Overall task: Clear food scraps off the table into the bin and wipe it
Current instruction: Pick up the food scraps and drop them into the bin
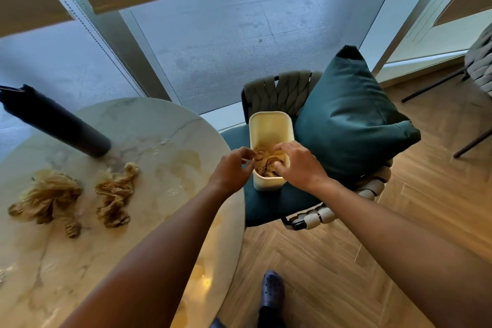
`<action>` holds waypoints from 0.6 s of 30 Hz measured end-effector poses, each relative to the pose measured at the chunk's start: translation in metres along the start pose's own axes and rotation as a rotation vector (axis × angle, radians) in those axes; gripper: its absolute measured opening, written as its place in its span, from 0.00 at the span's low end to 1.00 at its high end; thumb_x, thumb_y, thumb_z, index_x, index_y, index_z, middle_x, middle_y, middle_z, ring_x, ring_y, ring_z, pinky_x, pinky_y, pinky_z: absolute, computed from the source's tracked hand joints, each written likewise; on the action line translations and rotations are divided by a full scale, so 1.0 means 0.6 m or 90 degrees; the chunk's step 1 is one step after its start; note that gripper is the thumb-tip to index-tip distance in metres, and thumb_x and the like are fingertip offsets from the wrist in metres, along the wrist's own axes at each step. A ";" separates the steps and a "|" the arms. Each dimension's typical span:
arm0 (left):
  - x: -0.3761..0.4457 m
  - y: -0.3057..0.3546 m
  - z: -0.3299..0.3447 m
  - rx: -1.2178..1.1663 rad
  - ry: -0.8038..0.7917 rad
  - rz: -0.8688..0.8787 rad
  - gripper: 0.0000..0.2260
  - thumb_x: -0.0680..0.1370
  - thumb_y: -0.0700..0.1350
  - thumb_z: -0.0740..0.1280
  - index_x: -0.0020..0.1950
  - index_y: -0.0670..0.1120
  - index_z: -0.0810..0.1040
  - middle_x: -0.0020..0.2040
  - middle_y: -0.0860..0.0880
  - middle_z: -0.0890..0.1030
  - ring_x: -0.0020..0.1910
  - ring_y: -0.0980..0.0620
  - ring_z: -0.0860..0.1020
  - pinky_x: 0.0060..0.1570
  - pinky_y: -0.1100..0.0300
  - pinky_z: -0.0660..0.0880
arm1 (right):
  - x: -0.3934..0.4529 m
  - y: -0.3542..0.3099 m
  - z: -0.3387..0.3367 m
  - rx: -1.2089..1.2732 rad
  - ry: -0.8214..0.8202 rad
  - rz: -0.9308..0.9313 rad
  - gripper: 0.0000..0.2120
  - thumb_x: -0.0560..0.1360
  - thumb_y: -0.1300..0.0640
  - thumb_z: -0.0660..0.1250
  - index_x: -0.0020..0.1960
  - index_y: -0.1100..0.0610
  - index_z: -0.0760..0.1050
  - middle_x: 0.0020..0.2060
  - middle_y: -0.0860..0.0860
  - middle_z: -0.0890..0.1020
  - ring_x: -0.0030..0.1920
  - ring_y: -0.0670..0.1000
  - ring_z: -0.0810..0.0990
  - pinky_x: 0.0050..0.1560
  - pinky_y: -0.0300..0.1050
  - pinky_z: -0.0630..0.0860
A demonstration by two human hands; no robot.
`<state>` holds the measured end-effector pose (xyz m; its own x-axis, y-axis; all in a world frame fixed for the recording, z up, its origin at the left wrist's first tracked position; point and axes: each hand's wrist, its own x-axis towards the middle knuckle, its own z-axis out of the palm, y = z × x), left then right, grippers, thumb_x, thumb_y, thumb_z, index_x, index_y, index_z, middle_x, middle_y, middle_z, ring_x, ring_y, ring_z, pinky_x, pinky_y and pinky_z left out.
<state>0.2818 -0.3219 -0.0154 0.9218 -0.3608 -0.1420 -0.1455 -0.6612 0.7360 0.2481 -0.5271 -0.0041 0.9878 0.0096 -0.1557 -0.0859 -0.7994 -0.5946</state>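
Both hands (231,168) (300,165) pinch scraps (266,162) inside the bin (270,125).

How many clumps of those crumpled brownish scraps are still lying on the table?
2. One clump lies near the table's left edge; a second clump lies just right of it, nearer the dark bottle. More scraps are already in the bin, under both hands.

The tall cream bin (269,128) stands on a chair with brown scraps (267,162) inside. Two more crumpled brown scrap piles (48,198) (114,192) lie on the round marble table (149,125).
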 end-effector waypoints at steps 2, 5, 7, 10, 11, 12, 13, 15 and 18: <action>-0.022 -0.015 -0.014 0.010 0.018 -0.006 0.10 0.81 0.44 0.68 0.62 0.47 0.80 0.57 0.49 0.83 0.54 0.53 0.81 0.55 0.56 0.81 | -0.005 -0.019 0.008 -0.002 -0.008 -0.011 0.18 0.75 0.52 0.70 0.65 0.49 0.76 0.64 0.48 0.78 0.60 0.54 0.78 0.61 0.53 0.77; -0.063 -0.035 -0.040 0.019 0.043 -0.028 0.11 0.81 0.44 0.68 0.63 0.46 0.80 0.58 0.49 0.83 0.54 0.53 0.81 0.55 0.59 0.79 | -0.016 -0.054 0.028 -0.006 -0.021 -0.032 0.18 0.76 0.51 0.70 0.66 0.49 0.76 0.63 0.49 0.78 0.59 0.54 0.79 0.60 0.54 0.78; -0.091 -0.050 -0.058 0.024 0.049 -0.046 0.10 0.81 0.44 0.68 0.63 0.46 0.80 0.58 0.49 0.83 0.55 0.53 0.81 0.55 0.60 0.78 | -0.024 -0.078 0.046 -0.009 -0.034 -0.041 0.19 0.77 0.51 0.70 0.67 0.49 0.75 0.64 0.50 0.78 0.60 0.54 0.78 0.61 0.54 0.78; -0.137 -0.081 -0.089 0.035 0.063 -0.079 0.10 0.81 0.45 0.68 0.62 0.49 0.80 0.57 0.50 0.83 0.55 0.53 0.81 0.57 0.56 0.78 | -0.037 -0.121 0.074 -0.012 -0.051 -0.059 0.20 0.76 0.50 0.70 0.67 0.49 0.74 0.66 0.51 0.77 0.62 0.54 0.78 0.63 0.56 0.77; -0.156 -0.094 -0.102 0.041 0.069 -0.090 0.10 0.81 0.46 0.68 0.62 0.49 0.80 0.57 0.51 0.83 0.55 0.54 0.80 0.57 0.55 0.78 | -0.042 -0.138 0.085 -0.018 -0.058 -0.071 0.20 0.76 0.50 0.70 0.67 0.49 0.74 0.66 0.51 0.77 0.62 0.55 0.78 0.63 0.56 0.76; -0.172 -0.105 -0.112 0.049 0.072 -0.097 0.11 0.80 0.46 0.68 0.62 0.49 0.80 0.57 0.51 0.82 0.55 0.54 0.80 0.57 0.56 0.78 | -0.046 -0.152 0.094 -0.022 -0.065 -0.081 0.20 0.76 0.50 0.70 0.67 0.49 0.74 0.65 0.52 0.77 0.62 0.55 0.78 0.63 0.55 0.76; -0.187 -0.115 -0.121 0.057 0.075 -0.100 0.11 0.80 0.46 0.68 0.62 0.50 0.79 0.57 0.51 0.82 0.55 0.54 0.80 0.56 0.56 0.77 | -0.050 -0.166 0.103 -0.023 -0.072 -0.090 0.20 0.76 0.50 0.69 0.67 0.49 0.74 0.65 0.52 0.77 0.62 0.55 0.78 0.62 0.55 0.77; -0.219 -0.137 -0.142 0.071 0.090 -0.112 0.11 0.80 0.46 0.68 0.62 0.51 0.79 0.57 0.52 0.82 0.55 0.54 0.80 0.56 0.56 0.77 | -0.059 -0.197 0.122 -0.021 -0.085 -0.111 0.20 0.76 0.49 0.69 0.67 0.49 0.74 0.65 0.52 0.77 0.61 0.55 0.78 0.61 0.56 0.77; -0.263 -0.168 -0.173 0.080 0.111 -0.142 0.11 0.80 0.46 0.68 0.63 0.50 0.79 0.57 0.51 0.82 0.55 0.54 0.80 0.57 0.55 0.77 | -0.070 -0.240 0.151 -0.029 -0.101 -0.136 0.20 0.76 0.48 0.69 0.67 0.49 0.74 0.65 0.52 0.77 0.60 0.55 0.78 0.60 0.57 0.78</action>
<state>0.1885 -0.1300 0.0016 0.9821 -0.0863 -0.1672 0.0344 -0.7911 0.6107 0.2071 -0.3579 0.0169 0.9497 0.2724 -0.1547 0.1317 -0.7951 -0.5920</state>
